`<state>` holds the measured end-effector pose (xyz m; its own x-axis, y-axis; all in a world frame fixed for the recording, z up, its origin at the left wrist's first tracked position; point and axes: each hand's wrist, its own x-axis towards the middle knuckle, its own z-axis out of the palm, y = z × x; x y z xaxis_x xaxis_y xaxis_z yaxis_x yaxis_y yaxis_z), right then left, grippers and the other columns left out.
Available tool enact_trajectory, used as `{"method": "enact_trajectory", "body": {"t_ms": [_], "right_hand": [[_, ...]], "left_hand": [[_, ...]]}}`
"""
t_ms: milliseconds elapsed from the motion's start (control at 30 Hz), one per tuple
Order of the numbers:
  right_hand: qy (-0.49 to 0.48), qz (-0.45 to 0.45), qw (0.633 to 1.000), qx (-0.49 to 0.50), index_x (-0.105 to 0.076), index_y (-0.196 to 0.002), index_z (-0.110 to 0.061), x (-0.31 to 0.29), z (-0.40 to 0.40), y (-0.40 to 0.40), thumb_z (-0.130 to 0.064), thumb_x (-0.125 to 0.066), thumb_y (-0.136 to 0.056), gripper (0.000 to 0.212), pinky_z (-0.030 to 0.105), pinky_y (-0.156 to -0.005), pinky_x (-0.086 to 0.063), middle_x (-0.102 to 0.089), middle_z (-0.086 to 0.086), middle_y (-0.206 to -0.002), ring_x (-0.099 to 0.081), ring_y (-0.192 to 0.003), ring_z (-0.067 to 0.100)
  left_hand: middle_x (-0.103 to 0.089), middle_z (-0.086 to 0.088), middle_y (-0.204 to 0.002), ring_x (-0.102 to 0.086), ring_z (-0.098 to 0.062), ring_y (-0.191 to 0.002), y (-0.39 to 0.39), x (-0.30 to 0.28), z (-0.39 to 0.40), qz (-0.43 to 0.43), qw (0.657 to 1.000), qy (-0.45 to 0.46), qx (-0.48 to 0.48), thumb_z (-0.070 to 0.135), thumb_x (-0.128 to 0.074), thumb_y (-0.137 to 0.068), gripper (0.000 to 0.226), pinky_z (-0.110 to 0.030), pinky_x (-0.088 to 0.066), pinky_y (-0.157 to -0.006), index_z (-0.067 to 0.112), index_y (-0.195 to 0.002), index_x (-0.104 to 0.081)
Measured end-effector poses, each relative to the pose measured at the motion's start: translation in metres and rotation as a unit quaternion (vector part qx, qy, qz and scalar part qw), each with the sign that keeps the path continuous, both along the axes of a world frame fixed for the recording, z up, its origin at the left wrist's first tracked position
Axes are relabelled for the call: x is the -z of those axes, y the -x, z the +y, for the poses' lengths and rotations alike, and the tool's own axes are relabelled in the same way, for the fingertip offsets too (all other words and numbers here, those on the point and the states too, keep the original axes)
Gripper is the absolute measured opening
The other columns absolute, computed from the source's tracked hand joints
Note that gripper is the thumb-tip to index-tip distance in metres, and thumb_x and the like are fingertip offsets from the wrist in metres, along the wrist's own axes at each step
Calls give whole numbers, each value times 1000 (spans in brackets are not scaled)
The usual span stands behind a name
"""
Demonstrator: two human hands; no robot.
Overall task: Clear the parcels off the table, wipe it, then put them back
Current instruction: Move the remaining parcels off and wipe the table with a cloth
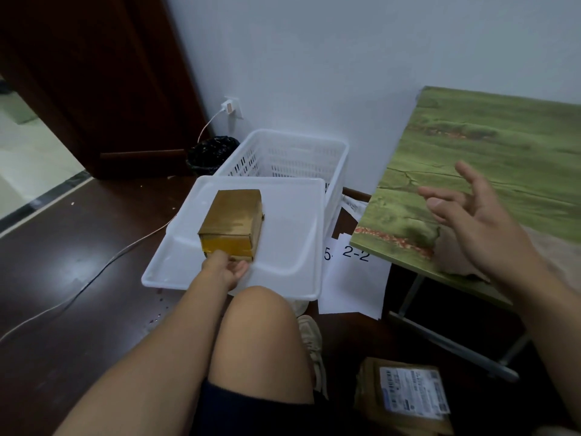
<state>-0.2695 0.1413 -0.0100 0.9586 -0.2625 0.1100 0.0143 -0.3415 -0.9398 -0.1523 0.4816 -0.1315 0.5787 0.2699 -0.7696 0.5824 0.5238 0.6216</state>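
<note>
- The left hand [227, 268] is seen from the back, so its fingertips are hidden under the near end of the brown taped parcel [232, 224]; thumb and fingers pinch that end; the parcel lies flat in the white tray [292, 253]
- The right hand [471, 221] hangs apart from the tray, to its right, over the green table [490, 158]; fingers spread and slack, holding nothing; motion blur softens its outline
- A brownish crumpled thing [456, 256] on the table's near edge is half covered by the right hand; what it is cannot be told
- A second parcel [405, 394] with a printed label lies on the floor on the near side of the tray, to the right, cut off by the lower edge; its label is too blurred to read
- The white slotted basket [283, 155] stands just behind the tray, its near wall hidden by it
- White paper sheets [355, 278] right of the tray read "2-2"; a first figure is partly hidden
- Counted: two parcels, one tray, one basket, one table, two hands
- A black bin [210, 154] sits left of the basket
</note>
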Motion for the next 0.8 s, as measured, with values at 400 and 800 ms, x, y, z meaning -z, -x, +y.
{"method": "enact_trajectory", "body": {"t_ms": [400, 800], "right_hand": [[380, 68, 922, 21, -56, -133, -13, -5, -48, 41, -35, -53, -95, 44, 38, -101, -37, -59, 7, -133, -47, -124, 31], [425, 79, 902, 21, -66, -115, -17, 9, -113, 90, -13, -49, -91, 30, 40, -89, -48, -63, 1, -117, -56, -109, 25]], "left_hand": [[-52, 0, -80, -52, -6, -60, 25, -136, -101, -238, 971, -1, -20, 5, -43, -81, 27, -18, -38, -46, 12, -101, -58], [-61, 11, -83, -54, -4, -71, 115, -136, -279, -551, 641, -318, 430, 9, -57, -90, 17, -16, -44, -65, 24, -87, -64]]}}
